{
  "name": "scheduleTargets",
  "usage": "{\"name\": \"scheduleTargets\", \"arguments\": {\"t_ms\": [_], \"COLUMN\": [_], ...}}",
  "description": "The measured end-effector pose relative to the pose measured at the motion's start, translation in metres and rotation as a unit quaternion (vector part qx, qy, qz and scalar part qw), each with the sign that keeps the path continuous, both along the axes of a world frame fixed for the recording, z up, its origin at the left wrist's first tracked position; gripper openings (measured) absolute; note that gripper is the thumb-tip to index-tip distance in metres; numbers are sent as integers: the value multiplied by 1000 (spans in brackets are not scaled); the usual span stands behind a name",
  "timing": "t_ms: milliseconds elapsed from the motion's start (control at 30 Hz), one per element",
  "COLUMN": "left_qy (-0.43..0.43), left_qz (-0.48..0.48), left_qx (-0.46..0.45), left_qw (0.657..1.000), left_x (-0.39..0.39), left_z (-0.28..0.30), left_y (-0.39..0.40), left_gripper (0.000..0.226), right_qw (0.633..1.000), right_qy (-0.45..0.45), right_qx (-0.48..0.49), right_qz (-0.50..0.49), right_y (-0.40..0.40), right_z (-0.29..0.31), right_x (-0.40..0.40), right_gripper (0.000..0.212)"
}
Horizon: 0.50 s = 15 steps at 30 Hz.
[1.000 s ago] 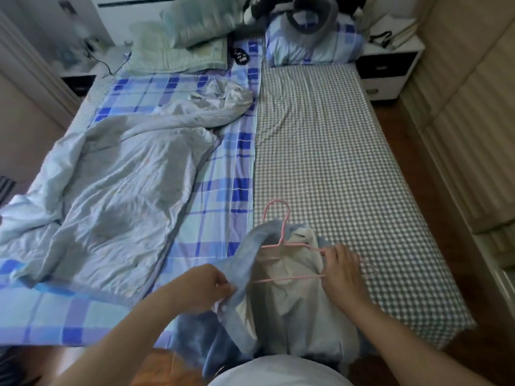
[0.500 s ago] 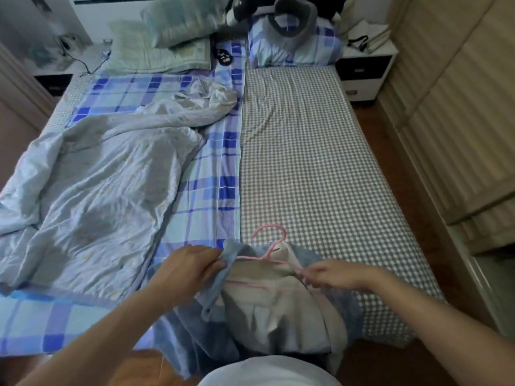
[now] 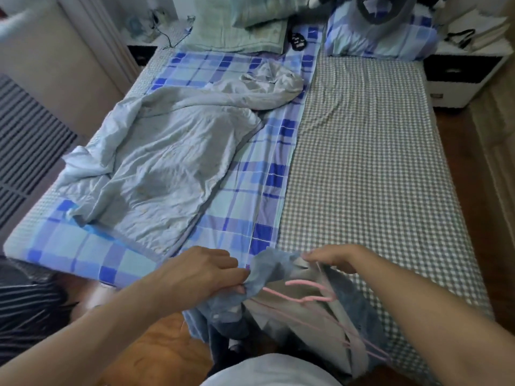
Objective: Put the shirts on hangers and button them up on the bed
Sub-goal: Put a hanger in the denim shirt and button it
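Observation:
A blue shirt (image 3: pixel 274 267) with a pale lining hangs over the foot edge of the bed (image 3: pixel 362 162). Inside it lies a pink hanger (image 3: pixel 309 295), tilted, with its thin wires running down to the lower right. My left hand (image 3: pixel 200 271) grips a bunch of the shirt's blue fabric on the left side. My right hand (image 3: pixel 337 257) pinches the shirt's upper edge near the collar, just above the hanger's hook.
A crumpled pale grey quilt (image 3: pixel 161 162) covers the bed's left half on a blue plaid sheet (image 3: pixel 245 207). Pillows (image 3: pixel 381 34) lie at the head. A white nightstand (image 3: pixel 459 73) stands at the far right, a wardrobe along the right wall, wooden floor below.
The shirt and hanger have slid toward me and lower on the bed edge. The hanger has tipped to the right. Both hands keep hold of the shirt and have drawn closer together.

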<state>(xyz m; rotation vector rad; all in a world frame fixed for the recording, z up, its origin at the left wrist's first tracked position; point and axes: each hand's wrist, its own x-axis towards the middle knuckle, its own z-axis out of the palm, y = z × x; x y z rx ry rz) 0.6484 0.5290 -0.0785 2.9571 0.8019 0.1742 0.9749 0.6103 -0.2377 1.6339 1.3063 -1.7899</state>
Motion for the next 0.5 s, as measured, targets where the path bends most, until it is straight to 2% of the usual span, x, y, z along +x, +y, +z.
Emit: {"name": "scheduleTargets", "arguments": {"t_ms": [67,133,200,267,367,433,500], "left_qy": [-2,-10,-16,-22,-5,8,1], "left_qz": [10,30,52,85,168,199,208], "left_qx": [-1,-18,-34,-31,3,38,62], "left_qw": [1000,999,998,996,986,979,976], "left_x": [-10,-18,-23,-26,-16,12,53], "left_z": [0,-3,-10,-18,-20,-14,3], "left_y": [-9,-12,-5,10,41,58,74], "left_gripper": [39,36,25,28,48,49,44], "right_qw": [1000,998,984,959,902,856,798], "right_qy": [18,52,115,134,24,-54,-94], "right_qx": [10,34,60,133,340,428,482], "right_qz": [15,-24,-120,-212,-266,-284,-348], "right_y": [-8,-10,-11,-10,-7,-12,-22], "right_z": [-8,-7,14,43,98,138,174], "right_x": [-1,1,9,33,86,111,121], "right_gripper": [66,62,47,31,21,28,39]}}
